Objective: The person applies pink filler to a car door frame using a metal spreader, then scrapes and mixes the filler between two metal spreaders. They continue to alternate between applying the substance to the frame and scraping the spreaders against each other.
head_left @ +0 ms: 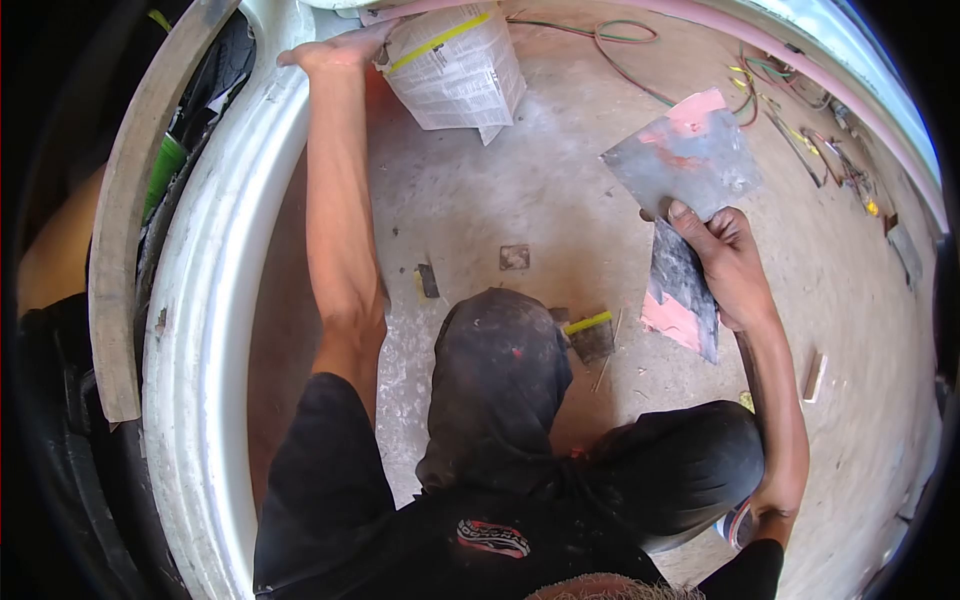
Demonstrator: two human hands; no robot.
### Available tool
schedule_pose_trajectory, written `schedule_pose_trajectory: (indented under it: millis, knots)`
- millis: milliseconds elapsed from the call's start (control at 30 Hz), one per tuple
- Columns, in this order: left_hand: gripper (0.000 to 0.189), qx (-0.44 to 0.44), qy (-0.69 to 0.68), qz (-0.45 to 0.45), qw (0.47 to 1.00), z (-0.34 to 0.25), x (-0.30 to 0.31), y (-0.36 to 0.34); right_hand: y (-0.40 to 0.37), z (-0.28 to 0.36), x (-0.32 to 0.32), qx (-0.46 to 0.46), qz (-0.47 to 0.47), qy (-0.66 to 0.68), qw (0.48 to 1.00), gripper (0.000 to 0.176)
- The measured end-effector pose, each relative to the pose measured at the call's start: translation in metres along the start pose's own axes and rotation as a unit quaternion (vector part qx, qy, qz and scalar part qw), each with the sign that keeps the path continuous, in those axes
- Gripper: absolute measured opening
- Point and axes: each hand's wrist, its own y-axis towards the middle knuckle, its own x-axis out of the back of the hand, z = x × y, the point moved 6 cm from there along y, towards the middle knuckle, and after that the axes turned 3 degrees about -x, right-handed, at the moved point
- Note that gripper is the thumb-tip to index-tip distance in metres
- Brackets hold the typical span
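My left hand [335,50] reaches up and rests flat against the curved white panel [215,300] at the upper left, touching the edge of a printed paper sheet with a yellow stripe [455,65]. My right hand [725,260] grips two flat metal putty blades: one wide grey blade smeared with pink filler [690,155] pointing up, another dark blade with a pink edge [680,295] below the fingers. My knees in dark trousers [500,380] are bent below.
A dusty concrete floor [560,190] spreads ahead. Green and red hoses [620,45] and loose wires [790,90] lie at the top right. A small blade with a yellow stripe [590,335] and scraps lie by my knee. A curved wooden strip [120,220] runs along the left.
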Motion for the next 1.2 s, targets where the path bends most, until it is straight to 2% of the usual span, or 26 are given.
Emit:
schedule_pose_trajectory:
  millis: [100,167,233,300,400,500,567,633,733,833,933,1033,1133,1200]
  knots:
    - [0.117,-0.007,0.001,0.036,0.999,0.008,-0.010,0.011,0.000,0.003,-0.014,0.004,0.051,0.020,0.999,0.034]
    - [0.118,-0.001,0.023,0.081,0.996,0.038,-0.032,0.008,-0.003,0.011,-0.020,0.005,0.091,0.032,0.995,0.035]
    - [0.119,0.012,0.070,0.133,0.989,0.078,-0.055,-0.009,0.000,0.006,-0.019,0.007,0.073,0.025,0.997,0.035]
    - [0.119,0.043,0.111,0.153,0.981,0.118,-0.062,-0.044,0.006,-0.001,-0.017,0.006,0.056,0.014,0.998,0.035]
    - [0.122,0.139,0.138,0.125,0.973,0.156,-0.052,-0.085,0.009,-0.005,-0.015,0.008,0.046,0.000,0.999,0.035]
    - [0.117,0.150,0.131,0.082,0.977,0.141,-0.024,-0.079,0.000,0.008,-0.022,0.026,0.057,0.021,0.998,0.037]
    - [0.129,0.124,0.062,0.038,0.990,0.107,-0.007,-0.042,-0.005,0.017,-0.026,0.045,0.060,0.047,0.996,0.041]
    - [0.099,0.050,-0.038,-0.011,0.998,0.070,-0.006,-0.014,0.000,0.010,-0.016,0.027,0.061,0.012,0.998,0.039]
    - [0.114,-0.003,-0.060,0.094,0.994,0.052,-0.016,0.003,0.003,0.008,-0.017,0.024,0.089,0.010,0.996,0.037]
    - [0.108,0.071,-0.086,0.019,0.994,0.087,-0.028,-0.026,0.007,0.002,-0.022,0.028,0.088,0.010,0.996,0.035]
    - [0.097,0.172,0.013,0.232,0.957,0.119,-0.027,-0.033,0.006,0.002,-0.022,0.034,0.088,0.015,0.995,0.033]
    - [0.080,0.124,-0.083,0.072,0.986,0.115,0.027,0.026,0.000,0.012,-0.026,0.042,0.073,0.021,0.996,0.038]
    - [0.057,-0.013,-0.025,-0.061,0.998,0.089,0.056,0.071,0.003,0.007,-0.025,0.046,0.064,0.006,0.997,0.043]
    - [0.045,-0.038,-0.022,-0.096,0.994,0.083,0.059,0.082,0.004,0.005,-0.025,0.043,0.061,0.004,0.997,0.043]
